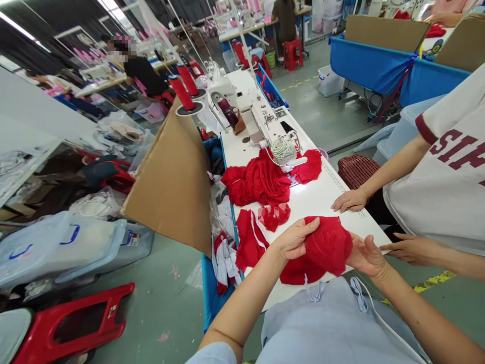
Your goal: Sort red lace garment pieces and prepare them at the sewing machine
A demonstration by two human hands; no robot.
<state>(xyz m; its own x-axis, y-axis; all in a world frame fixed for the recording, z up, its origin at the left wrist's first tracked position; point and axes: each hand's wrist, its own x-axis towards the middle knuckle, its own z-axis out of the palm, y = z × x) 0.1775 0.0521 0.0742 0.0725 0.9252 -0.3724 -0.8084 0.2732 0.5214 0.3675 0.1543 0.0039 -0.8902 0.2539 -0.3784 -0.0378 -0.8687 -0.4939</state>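
Observation:
Both my hands are at a rounded, cup-like red lace fabric piece [329, 244] above the front of the white sewing table. My left hand [294, 241] pinches its left edge, thumb on top. At its right edge, the fingers of my right hand [367, 256] go partly behind the cloth, with the thumb raised off it. More red fabric [301, 270] hangs or lies just below; I cannot tell whether it is joined on. A red piece with a white strip [252, 237] and a red lace scrap [273, 216] lie to the left.
A sewing machine [275, 129] stands beyond, a heap of red fabric [261, 177] beside its head. Cardboard [174, 182] walls the left side. A co-worker's hand [350, 200] rests on the right table edge; another hand [411, 248] is near my right hand. Red thread cones [181, 92] stand behind.

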